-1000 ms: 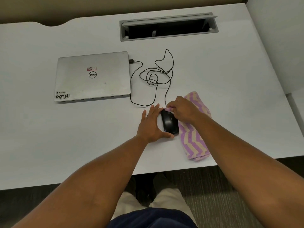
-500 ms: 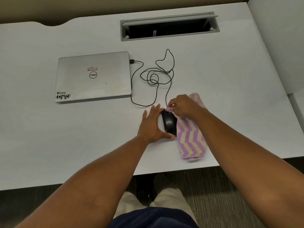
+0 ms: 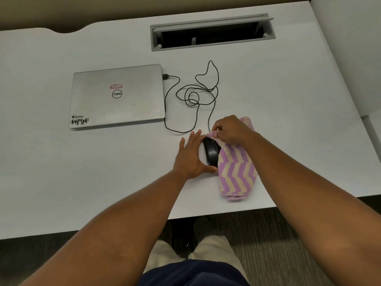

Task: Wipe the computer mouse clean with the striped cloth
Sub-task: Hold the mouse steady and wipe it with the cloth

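A black wired computer mouse (image 3: pixel 210 152) lies on the white desk (image 3: pixel 82 172) near its front edge. My left hand (image 3: pixel 190 156) rests against the mouse's left side, fingers straight, thumb at its near end. A purple and cream zigzag-striped cloth (image 3: pixel 237 172) lies right beside the mouse, touching its right side. My right hand (image 3: pixel 229 130) pinches the cloth's far corner at the mouse's front end. Part of the cloth is hidden under my right hand and forearm.
A closed silver laptop (image 3: pixel 117 96) lies to the far left. The mouse's black cable (image 3: pixel 195 96) coils between the laptop and the mouse. A grey cable slot (image 3: pixel 212 34) is set in the desk at the back. A white wall (image 3: pixel 348 48) borders the right.
The cloth has been pulled left over the mouse's right side, and its near end has slid away from the desk's front edge. My left hand has stayed by the mouse.
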`<state>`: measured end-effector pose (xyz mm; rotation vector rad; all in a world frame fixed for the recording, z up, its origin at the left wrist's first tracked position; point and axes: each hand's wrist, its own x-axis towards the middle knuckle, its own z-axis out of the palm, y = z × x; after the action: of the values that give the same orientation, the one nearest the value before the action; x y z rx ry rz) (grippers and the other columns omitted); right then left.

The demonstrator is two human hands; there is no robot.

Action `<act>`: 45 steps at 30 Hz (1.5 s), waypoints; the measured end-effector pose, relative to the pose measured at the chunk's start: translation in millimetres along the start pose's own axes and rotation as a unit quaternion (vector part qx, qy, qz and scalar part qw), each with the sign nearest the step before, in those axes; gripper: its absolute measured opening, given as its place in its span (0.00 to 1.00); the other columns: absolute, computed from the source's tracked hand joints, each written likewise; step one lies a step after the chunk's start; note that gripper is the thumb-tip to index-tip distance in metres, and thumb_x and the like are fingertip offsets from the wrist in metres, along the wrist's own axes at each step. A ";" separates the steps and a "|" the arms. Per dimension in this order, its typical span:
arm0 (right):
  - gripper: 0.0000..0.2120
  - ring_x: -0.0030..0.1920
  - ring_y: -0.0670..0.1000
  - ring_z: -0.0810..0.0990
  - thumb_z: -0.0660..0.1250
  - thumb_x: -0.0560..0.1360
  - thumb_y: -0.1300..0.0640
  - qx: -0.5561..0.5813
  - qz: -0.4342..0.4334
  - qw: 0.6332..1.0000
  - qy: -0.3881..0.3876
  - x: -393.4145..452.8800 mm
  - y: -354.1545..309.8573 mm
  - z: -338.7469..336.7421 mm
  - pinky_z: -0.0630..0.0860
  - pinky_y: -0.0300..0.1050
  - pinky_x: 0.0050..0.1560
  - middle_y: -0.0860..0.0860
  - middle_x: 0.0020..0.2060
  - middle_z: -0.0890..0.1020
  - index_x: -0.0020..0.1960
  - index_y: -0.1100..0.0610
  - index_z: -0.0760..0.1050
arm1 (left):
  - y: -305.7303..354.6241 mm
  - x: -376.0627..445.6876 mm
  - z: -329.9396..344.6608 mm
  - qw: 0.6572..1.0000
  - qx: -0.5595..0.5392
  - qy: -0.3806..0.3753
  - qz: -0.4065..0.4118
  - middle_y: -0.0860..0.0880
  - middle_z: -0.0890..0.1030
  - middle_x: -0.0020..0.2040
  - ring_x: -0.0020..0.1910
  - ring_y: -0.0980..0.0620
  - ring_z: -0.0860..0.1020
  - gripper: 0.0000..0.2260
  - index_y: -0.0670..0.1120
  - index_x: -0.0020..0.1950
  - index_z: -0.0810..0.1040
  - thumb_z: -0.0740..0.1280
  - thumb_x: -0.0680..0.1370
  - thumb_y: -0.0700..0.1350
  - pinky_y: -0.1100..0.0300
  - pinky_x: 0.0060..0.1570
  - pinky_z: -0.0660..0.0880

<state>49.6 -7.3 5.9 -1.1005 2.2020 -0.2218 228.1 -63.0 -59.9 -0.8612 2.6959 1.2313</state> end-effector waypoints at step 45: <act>0.13 0.52 0.48 0.75 0.70 0.74 0.47 -0.076 -0.081 0.988 -0.107 4.8 -11.8 -2.7 0.66 0.40 0.47 0.50 0.52 0.81 0.56 0.51 0.83 | 2.2 1.6 -1.6 1.000 0.003 -0.007 -0.009 0.51 0.55 0.81 0.80 0.53 0.47 0.52 0.52 0.78 0.59 0.79 0.60 0.66 0.48 0.78 0.39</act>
<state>53.5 -18.8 10.6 -1.3244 1.9668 -0.0030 225.9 -63.8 -57.7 -0.8710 2.6732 1.2214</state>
